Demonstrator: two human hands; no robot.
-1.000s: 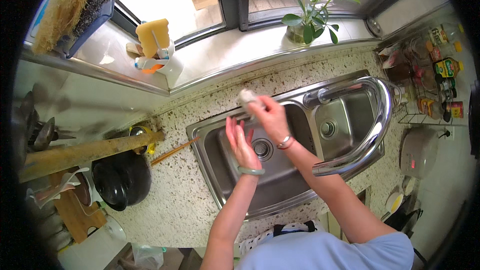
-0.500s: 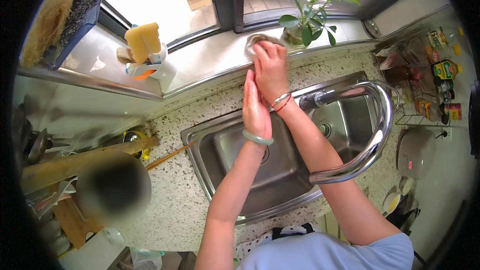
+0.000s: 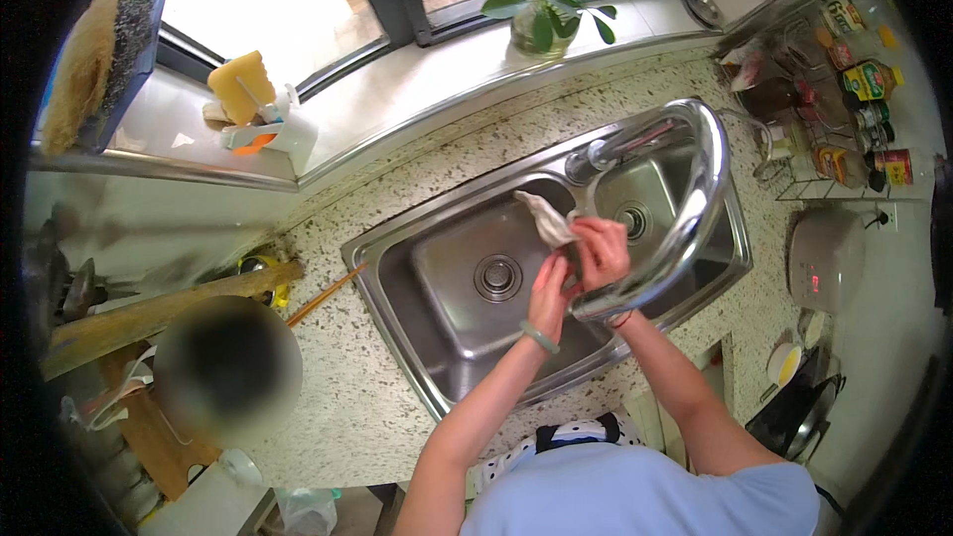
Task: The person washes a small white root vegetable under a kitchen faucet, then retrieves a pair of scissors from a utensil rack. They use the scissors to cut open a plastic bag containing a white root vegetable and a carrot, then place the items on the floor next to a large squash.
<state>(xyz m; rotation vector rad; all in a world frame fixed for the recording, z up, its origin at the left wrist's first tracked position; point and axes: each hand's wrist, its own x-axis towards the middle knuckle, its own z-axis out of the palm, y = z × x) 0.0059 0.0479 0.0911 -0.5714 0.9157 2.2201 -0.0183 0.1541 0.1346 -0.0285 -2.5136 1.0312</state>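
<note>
A pale, crumpled cloth hangs from my right hand, pinched in its fingers over the double steel sink. My left hand is just below and to the left, fingers stretched out close to the right palm and holding nothing that I can see. Whether the two hands touch is hard to make out. The curved chrome faucet arches in front of my right wrist and hides part of it; a green bangle circles my left wrist.
On the windowsill stand a potted plant and a white holder with a yellow sponge. Chopsticks lie left of the sink, near a wooden bar. A wire rack of bottles and jars is at right.
Both hands have come back from the windowsill to over the sink, the cloth moving along in my right hand. The whole view has shifted slightly.
</note>
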